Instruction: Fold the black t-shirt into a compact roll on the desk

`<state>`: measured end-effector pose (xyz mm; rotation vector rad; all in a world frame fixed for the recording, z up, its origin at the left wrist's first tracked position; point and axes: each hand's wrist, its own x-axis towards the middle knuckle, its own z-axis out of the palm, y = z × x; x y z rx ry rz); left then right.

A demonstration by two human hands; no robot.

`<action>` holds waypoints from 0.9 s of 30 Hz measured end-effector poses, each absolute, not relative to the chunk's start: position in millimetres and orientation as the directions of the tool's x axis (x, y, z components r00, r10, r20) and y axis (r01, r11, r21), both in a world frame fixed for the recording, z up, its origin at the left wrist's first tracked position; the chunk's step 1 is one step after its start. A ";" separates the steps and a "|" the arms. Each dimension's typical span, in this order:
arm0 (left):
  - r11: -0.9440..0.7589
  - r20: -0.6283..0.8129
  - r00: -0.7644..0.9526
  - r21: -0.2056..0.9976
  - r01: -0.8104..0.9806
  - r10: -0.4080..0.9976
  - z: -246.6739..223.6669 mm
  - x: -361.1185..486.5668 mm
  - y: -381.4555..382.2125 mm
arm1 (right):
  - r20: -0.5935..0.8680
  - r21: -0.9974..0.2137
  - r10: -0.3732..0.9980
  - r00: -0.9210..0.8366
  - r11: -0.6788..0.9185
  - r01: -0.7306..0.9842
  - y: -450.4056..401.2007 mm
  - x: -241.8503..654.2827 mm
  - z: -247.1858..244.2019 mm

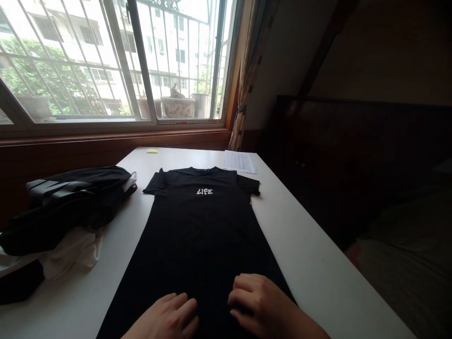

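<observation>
A black T-shirt (pixel 212 230) lies spread flat on the white table (pixel 325 263), its collar and short sleeves at the far end. Small white lettering (pixel 205 191) crosses its chest. My left hand (pixel 171 316) rests on the near part of the shirt with its fingers curled in. Across from it, to the right, my right hand (pixel 257 301) is also curled over the black fabric, thumb tucked below the fingers. The fingertips of both hands are hidden, and I cannot tell whether they pinch the cloth. The shirt's near end runs out of view.
A heap of black and white clothes (pixel 70 207) sits on the table's left side. Printed paper sheets (pixel 240 162) and a yellow note (pixel 152 151) lie at the back. Beyond stand a barred window (pixel 106 61) and a tied curtain (pixel 243 89).
</observation>
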<state>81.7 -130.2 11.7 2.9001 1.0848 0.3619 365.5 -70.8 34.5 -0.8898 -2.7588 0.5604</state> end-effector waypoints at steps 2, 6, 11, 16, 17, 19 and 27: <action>-0.751 0.222 0.720 0.106 0.652 0.657 8.2 83.3 -130.5 | 0.120 -0.389 0.540 -0.833 0.798 0.461 -74.9 356.3 28.6; -0.753 0.267 0.709 0.120 0.647 0.652 7.0 82.0 -130.3 | 0.287 -0.268 0.473 -0.833 0.874 0.405 -79.8 340.6 12.7; -0.763 0.367 0.687 0.113 0.636 0.627 9.5 80.8 -129.0 | 0.398 -0.118 0.442 -0.804 0.894 0.433 -84.6 322.4 -0.5; -0.756 0.409 0.666 0.101 0.647 0.624 20.4 79.2 -128.5 | 0.409 -0.059 0.404 -0.818 0.906 0.418 -86.9 322.1 7.6; -0.757 0.411 0.665 0.102 0.646 0.623 24.5 78.2 -128.4 | 0.401 -0.050 0.409 -0.819 0.903 0.427 -87.3 326.7 10.0; -0.762 0.409 0.667 0.121 0.636 0.623 33.4 76.0 -128.2 | 0.398 -0.044 0.448 -0.800 0.881 0.472 -88.1 341.8 13.9; -0.769 0.377 0.677 0.199 0.608 0.633 44.6 77.3 -127.0 | 0.477 -0.088 0.609 -0.634 0.751 0.655 -91.5 440.8 24.1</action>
